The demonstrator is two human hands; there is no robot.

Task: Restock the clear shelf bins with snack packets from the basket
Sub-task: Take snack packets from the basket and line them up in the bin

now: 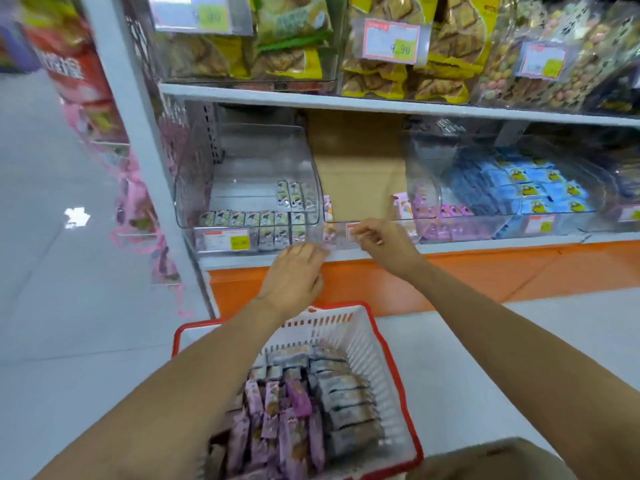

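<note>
Both hands at front lip of clear plastic shelf bin: left hand grip curled, right hand pinching rim; contents unclear. Purple and grey snack packets in red-rimmed white basket below

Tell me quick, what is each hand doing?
Left hand: fingers curled at the clear bin's front edge; grip cannot be told.
Right hand: fingers pinched at the same edge; holding anything cannot be told.

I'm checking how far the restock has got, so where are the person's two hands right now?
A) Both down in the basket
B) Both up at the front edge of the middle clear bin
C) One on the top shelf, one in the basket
B: the left hand and right hand both reach the front edge of the middle clear bin, above the basket.
</note>
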